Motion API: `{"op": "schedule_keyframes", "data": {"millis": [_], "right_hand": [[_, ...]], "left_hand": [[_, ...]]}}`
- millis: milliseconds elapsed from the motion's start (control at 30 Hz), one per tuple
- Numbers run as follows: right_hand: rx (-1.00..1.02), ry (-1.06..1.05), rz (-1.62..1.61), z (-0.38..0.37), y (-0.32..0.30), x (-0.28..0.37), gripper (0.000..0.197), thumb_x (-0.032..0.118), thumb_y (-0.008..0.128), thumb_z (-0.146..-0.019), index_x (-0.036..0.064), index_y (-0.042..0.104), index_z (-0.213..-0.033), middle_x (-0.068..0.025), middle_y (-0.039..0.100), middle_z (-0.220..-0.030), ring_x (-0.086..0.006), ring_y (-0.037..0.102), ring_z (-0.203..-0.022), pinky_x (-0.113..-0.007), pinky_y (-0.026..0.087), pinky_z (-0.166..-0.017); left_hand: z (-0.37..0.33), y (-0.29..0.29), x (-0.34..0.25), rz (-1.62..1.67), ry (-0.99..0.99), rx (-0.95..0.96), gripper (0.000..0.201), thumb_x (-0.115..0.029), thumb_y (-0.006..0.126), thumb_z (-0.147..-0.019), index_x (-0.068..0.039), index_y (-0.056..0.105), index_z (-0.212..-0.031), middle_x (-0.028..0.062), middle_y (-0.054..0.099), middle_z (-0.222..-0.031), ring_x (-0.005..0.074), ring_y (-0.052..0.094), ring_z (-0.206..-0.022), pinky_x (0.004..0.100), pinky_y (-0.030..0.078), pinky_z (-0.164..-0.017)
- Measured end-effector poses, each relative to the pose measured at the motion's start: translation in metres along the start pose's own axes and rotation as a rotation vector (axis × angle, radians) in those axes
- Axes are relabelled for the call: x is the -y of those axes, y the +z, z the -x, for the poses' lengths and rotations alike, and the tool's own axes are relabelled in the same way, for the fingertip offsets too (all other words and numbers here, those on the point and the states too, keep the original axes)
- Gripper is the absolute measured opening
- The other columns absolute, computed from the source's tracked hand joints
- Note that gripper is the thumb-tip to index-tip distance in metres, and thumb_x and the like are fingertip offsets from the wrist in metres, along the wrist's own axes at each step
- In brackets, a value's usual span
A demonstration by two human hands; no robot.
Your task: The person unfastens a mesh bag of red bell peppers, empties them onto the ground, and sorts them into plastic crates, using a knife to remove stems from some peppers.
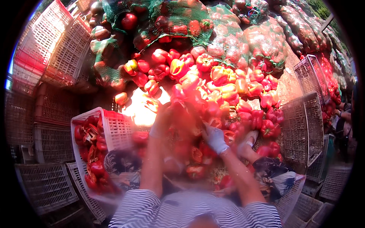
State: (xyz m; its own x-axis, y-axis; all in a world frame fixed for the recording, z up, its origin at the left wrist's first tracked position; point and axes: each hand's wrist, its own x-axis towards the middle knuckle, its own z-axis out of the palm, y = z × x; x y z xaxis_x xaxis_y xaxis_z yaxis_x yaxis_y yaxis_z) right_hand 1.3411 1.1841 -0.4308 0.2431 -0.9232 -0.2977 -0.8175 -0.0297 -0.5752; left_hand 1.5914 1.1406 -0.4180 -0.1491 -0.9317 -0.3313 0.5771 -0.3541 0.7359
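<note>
Red bell peppers (pixel 268 128) lie in a heap in front of me, some with yellow-orange patches (pixel 221 75). Over the near side of the heap, my left hand (pixel 160 122) in a pale glove is mostly lost in reddish haze; its fingers cannot be made out. My right hand (pixel 215 138), in a white glove, has its fingers bent inward towards the left hand. Something dark and reddish between the hands is too blurred to name. Cut or broken peppers (pixel 196 171) lie below them.
A white plastic crate (pixel 107 127) of red peppers stands tilted at my left. Green mesh sacks (pixel 182 22) full of peppers line the far side. Stacked crates (pixel 47 182) rise on the left, and more crates (pixel 302 127) stand at the right. Another person (pixel 345 116) is at the far right.
</note>
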Motion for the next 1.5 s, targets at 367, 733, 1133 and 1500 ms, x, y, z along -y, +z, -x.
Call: {"op": "schedule_keyframes", "data": {"millis": [367, 733, 1133, 1500], "right_hand": [[0.039, 0.569, -1.353, 0.015, 0.007, -0.018, 0.022, 0.019, 0.058, -0.091, 0.0047, 0.063, -0.107, -0.0031, 0.058, -0.078, -0.0104, 0.056, -0.064, -0.028, 0.043, -0.050], [0.013, 0.192, -0.505, -0.008, 0.068, -0.058, 0.053, 0.043, 0.049, -0.092, 0.0101, 0.053, -0.133, -0.0214, 0.063, -0.121, -0.0396, 0.057, -0.114, -0.047, 0.045, -0.096], [-0.047, 0.203, -0.629, 0.005, 0.081, -0.061, 0.041, 0.038, 0.042, -0.096, 0.0065, 0.054, -0.120, -0.0221, 0.061, -0.119, -0.0408, 0.060, -0.108, -0.050, 0.047, -0.091], [-0.236, 0.171, -0.350, 0.011, 0.033, -0.004, 0.034, 0.039, 0.051, -0.093, 0.0125, 0.061, -0.112, -0.0189, 0.069, -0.095, -0.0398, 0.065, -0.091, -0.049, 0.050, -0.078]], "left_hand": [[0.013, -0.024, -0.060, -0.693, -0.297, 0.155, 0.073, -0.011, 0.062, -0.075, 0.000, 0.042, -0.144, 0.0078, 0.060, -0.120, 0.0091, 0.057, -0.091, 0.0250, 0.050, -0.078], [-0.142, -0.099, 0.030, -1.608, 0.287, -0.402, 0.044, -0.031, 0.064, -0.086, -0.007, 0.060, -0.123, 0.0231, 0.066, -0.105, 0.0387, 0.063, -0.092, 0.0476, 0.051, -0.081], [-0.200, -0.054, 0.072, -1.993, 0.070, -0.536, 0.071, -0.051, 0.055, -0.089, -0.005, 0.041, -0.141, 0.0182, 0.063, -0.112, 0.0317, 0.065, -0.098, 0.0502, 0.050, -0.087], [-0.076, -0.076, 0.024, 0.443, -0.125, -0.003, 0.057, -0.042, 0.059, -0.090, -0.004, 0.049, -0.131, 0.0133, 0.062, -0.118, 0.0275, 0.063, -0.103, 0.0393, 0.056, -0.085]]}}
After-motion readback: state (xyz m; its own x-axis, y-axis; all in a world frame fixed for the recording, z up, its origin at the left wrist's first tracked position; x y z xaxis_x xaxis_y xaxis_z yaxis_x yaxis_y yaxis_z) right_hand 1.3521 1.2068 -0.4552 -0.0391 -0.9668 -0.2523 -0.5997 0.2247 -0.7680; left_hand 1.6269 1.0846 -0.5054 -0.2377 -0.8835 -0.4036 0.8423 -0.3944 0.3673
